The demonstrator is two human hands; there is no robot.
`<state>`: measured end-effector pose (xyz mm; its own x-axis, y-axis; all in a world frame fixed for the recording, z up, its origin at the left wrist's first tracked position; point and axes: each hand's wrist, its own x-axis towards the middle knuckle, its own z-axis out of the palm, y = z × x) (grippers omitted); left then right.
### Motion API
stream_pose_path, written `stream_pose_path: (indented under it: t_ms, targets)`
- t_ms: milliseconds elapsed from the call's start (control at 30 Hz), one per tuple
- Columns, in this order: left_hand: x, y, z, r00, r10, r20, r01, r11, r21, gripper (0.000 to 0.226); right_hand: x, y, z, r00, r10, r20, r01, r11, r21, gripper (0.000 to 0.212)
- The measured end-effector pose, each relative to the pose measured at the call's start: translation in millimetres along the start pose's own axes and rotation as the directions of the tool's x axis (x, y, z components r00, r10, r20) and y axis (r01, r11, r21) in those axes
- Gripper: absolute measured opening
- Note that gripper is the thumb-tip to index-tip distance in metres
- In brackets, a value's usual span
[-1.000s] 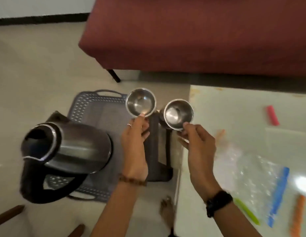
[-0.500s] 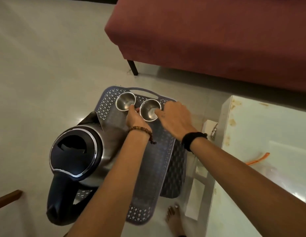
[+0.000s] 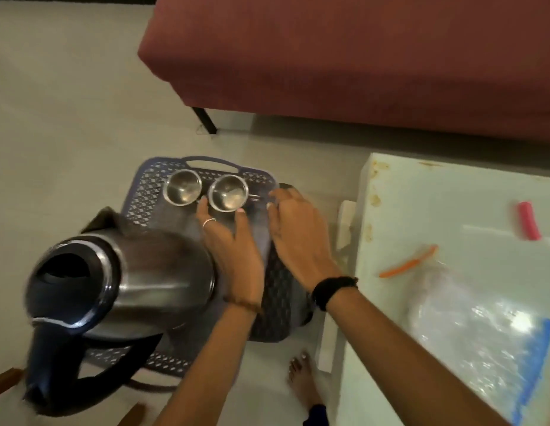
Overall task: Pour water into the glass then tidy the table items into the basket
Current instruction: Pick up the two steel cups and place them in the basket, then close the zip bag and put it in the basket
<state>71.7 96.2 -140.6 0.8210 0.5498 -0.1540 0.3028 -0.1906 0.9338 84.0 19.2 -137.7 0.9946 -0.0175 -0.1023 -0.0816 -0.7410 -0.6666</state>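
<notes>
Both hands are observed released above the basket (image 3: 144, 192): the left hand (image 3: 233, 250) with fingers spread just beside the nearer steel cup (image 3: 228, 195), the right hand (image 3: 298, 238) relaxed over the basket's right edge, nothing grasped. Two steel cups are set upright, side by side, at the far edge; the second cup (image 3: 182, 191) is toward the far left corner. The kettle (image 3: 120, 284) occupies the near left. Tidying is judged under way; items remaining on the tabletop (image 3: 452, 192) — pink piece (image 3: 528, 220), orange piece (image 3: 407, 265), plastic bag (image 3: 482, 327) — are to be fetched next.

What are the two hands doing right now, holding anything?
Left hand: open, holding nothing, fingertips by the right steel cup.
Right hand: open, holding nothing, above the basket.
</notes>
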Motion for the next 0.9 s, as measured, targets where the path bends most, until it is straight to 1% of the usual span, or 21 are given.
stream_pose_path:
  t_ms: [33, 67, 100, 133, 200, 233, 267, 300, 367, 400, 433, 467, 533, 633, 700, 733, 767, 800, 833, 867, 900]
  targets:
    - [-25, 1, 2, 0.985, 0.149, 0.086, -0.154, 0.987, 0.051, 0.05, -17, 10, -9, 0.999, 0.017, -0.041, -0.015, 0.999, 0.052, 0.025]
    - [-51, -3, 6, 0.953, 0.231, 0.194, -0.249, 0.966, 0.073, 0.049, -35, 21, -18, 0.996, 0.053, -0.065, -0.046, 0.994, 0.099, 0.025]
    - [-82, -6, 13, 0.918, 0.245, 0.311, -0.281, 0.957, 0.076, 0.05, -57, 38, -30, 0.99, 0.117, -0.08, -0.105, 0.985, 0.14, 0.023]
    - [-110, -11, 19, 0.881, 0.223, 0.416, -0.281, 0.956, 0.084, 0.051, -77, 56, -41, 0.976, 0.198, -0.089, -0.178, 0.965, 0.194, 0.022]
    - [-166, -25, 35, 0.779, 0.129, 0.614, -0.256, 0.959, 0.124, 0.049, -122, 101, -68, 0.921, 0.377, -0.096, -0.334, 0.893, 0.302, 0.02]
    - [-192, -31, 42, 0.707, 0.092, 0.701, -0.275, 0.949, 0.152, 0.049, -143, 125, -82, 0.889, 0.446, -0.106, -0.392, 0.86, 0.327, 0.02]
    - [-214, -39, 49, 0.624, 0.078, 0.777, -0.326, 0.93, 0.169, 0.051, -163, 149, -96, 0.858, 0.501, -0.118, -0.44, 0.833, 0.335, 0.02]
    - [-232, -48, 55, 0.532, 0.083, 0.842, -0.413, 0.894, 0.173, 0.054, -181, 172, -107, 0.827, 0.548, -0.124, -0.484, 0.806, 0.34, 0.021]
    - [-261, -64, 72, 0.305, 0.089, 0.948, -0.631, 0.765, 0.132, 0.061, -217, 215, -132, 0.767, 0.628, -0.129, -0.555, 0.751, 0.358, 0.023]
    - [-272, -71, 82, 0.204, 0.076, 0.976, -0.718, 0.689, 0.096, 0.064, -233, 235, -142, 0.742, 0.659, -0.122, -0.577, 0.722, 0.382, 0.024]
    - [-281, -78, 91, 0.124, 0.05, 0.991, -0.778, 0.624, 0.066, 0.067, -246, 252, -150, 0.722, 0.684, -0.105, -0.597, 0.692, 0.406, 0.024]
    - [-287, -85, 99, 0.077, 0.023, 0.997, -0.82, 0.571, 0.05, 0.07, -256, 267, -156, 0.707, 0.703, -0.081, -0.614, 0.665, 0.425, 0.025]
    - [-302, -100, 114, 0.023, -0.048, 0.999, -0.888, 0.459, 0.042, 0.074, -275, 294, -165, 0.696, 0.718, -0.009, -0.637, 0.623, 0.453, 0.026]
    - [-312, -118, 126, -0.029, -0.187, 0.982, -0.965, 0.26, 0.021, 0.072, -293, 318, -166, 0.714, 0.686, 0.139, -0.663, 0.6, 0.448, 0.027]
    - [-314, -118, 131, -0.061, -0.189, 0.98, -0.992, 0.119, -0.039, 0.066, -299, 330, -164, 0.733, 0.646, 0.216, -0.668, 0.623, 0.407, 0.023]
    - [-315, -115, 132, -0.055, -0.163, 0.985, -0.997, 0.055, -0.046, 0.059, -301, 334, -164, 0.744, 0.626, 0.236, -0.663, 0.642, 0.385, 0.02]
    - [-316, -113, 132, -0.057, -0.126, 0.99, -0.998, 0.014, -0.055, 0.049, -302, 337, -165, 0.755, 0.608, 0.244, -0.652, 0.662, 0.37, 0.019]
    - [-317, -112, 131, -0.071, -0.062, 0.996, -0.997, 0.011, -0.071, 0.038, -302, 339, -166, 0.769, 0.592, 0.241, -0.637, 0.68, 0.363, 0.018]
    - [-318, -112, 128, -0.067, 0.014, 0.998, -0.997, 0.033, -0.067, 0.03, -302, 339, -168, 0.783, 0.576, 0.235, -0.621, 0.696, 0.362, 0.018]
    - [-320, -113, 126, -0.037, 0.104, 0.994, -0.997, 0.07, -0.044, 0.024, -302, 339, -170, 0.799, 0.558, 0.224, -0.6, 0.715, 0.358, 0.018]
    - [-322, -111, 125, 0.015, 0.167, 0.986, -0.992, 0.129, -0.006, 0.02, -300, 338, -173, 0.821, 0.534, 0.202, -0.57, 0.744, 0.348, 0.018]
